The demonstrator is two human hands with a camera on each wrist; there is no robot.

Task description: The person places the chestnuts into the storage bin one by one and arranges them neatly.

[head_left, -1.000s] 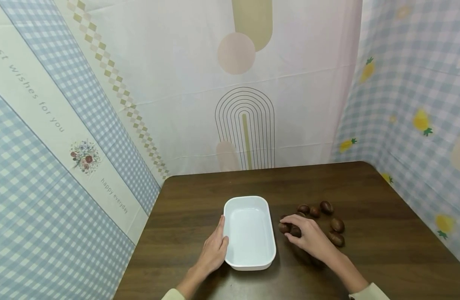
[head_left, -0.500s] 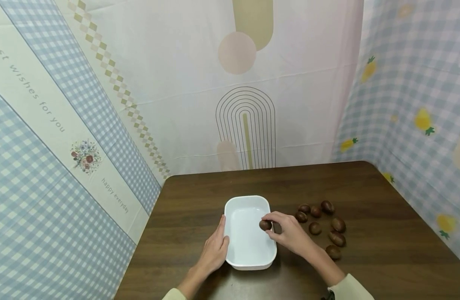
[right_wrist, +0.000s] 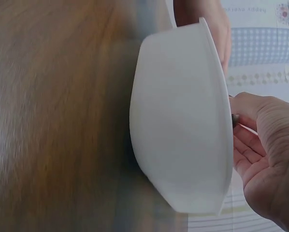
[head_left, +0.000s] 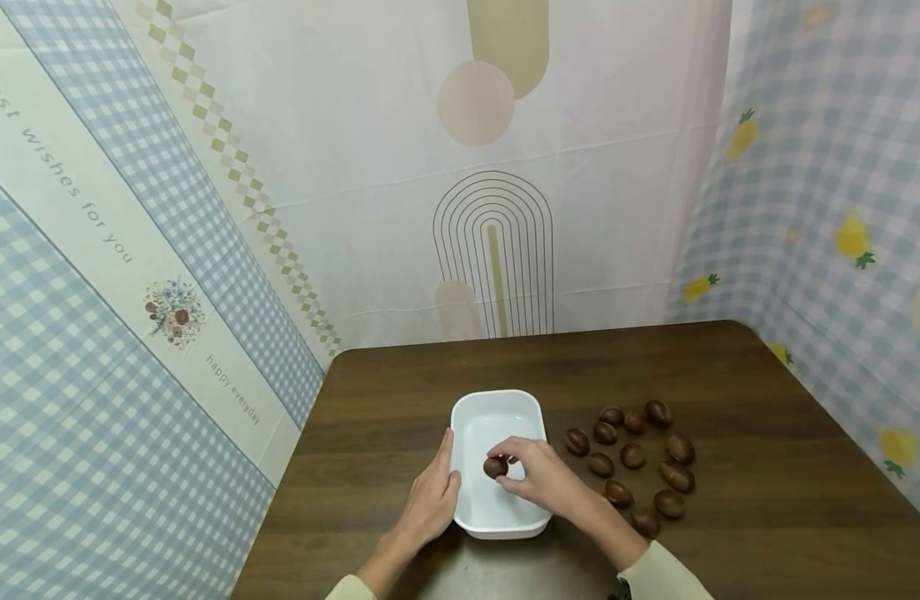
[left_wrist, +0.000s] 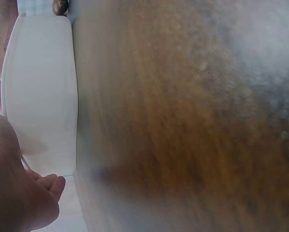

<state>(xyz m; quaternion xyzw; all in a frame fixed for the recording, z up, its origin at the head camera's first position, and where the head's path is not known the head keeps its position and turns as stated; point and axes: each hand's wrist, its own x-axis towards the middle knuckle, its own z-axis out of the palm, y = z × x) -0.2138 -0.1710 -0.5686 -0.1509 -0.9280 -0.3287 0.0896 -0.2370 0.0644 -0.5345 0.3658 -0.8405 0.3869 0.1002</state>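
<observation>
Head: the right grip (head_left: 538, 475) pinches a brown nut-like piece (head_left: 495, 467) at its fingertips, inside the outline of the white dish (head_left: 497, 531), whose long axis runs away from the person. The left grip (head_left: 430, 496), fingers straight, rests against its left wall. Loose pieces (head_left: 632, 456) lie rightward on the table (head_left: 400, 383).

Left wrist: dish wall beside the left grip.

Right wrist: the rim hides most of the pinched piece.

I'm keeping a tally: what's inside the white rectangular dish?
On the visible floor of the white rectangular dish, nothing lies; above it, the right hand's grip holds at least one round brown nut-like object. The floor behind that hand is hidden.
</observation>
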